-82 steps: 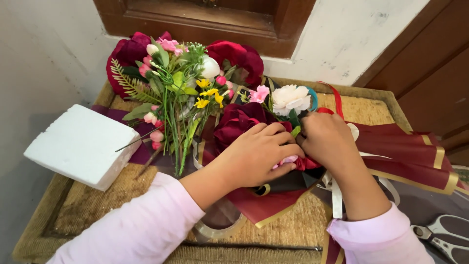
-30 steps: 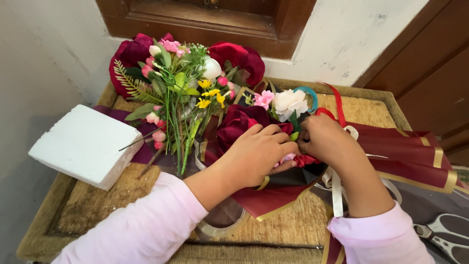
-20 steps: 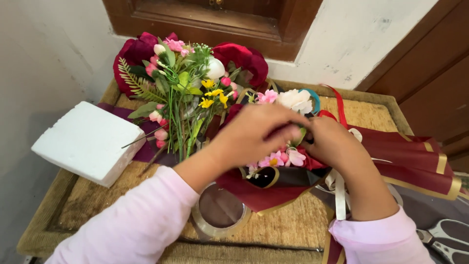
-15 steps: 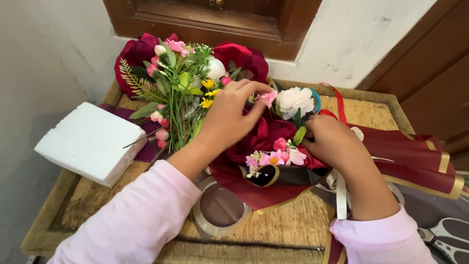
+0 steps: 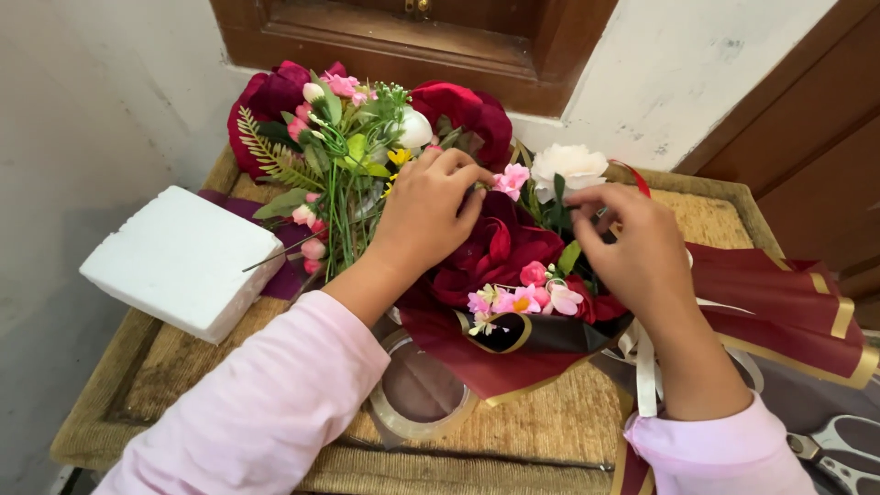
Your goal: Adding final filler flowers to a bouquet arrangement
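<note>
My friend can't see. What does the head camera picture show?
Two hands arrange a bouquet on a woven mat: the left hand pinches a small pink flower, and the right hand touches the stem under a white rose. A white foam block lies to the left, and scissors at the right.

Dark red, gold-edged wrapping paper (image 5: 788, 302) lies folded around the bouquet.

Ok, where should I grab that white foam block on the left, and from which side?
Take the white foam block across its two long flat sides, coming from above. It lies flat on the woven tabletop with its top bare. Approach from its left end, since a thin stick juts out toward the flowers.
</note>
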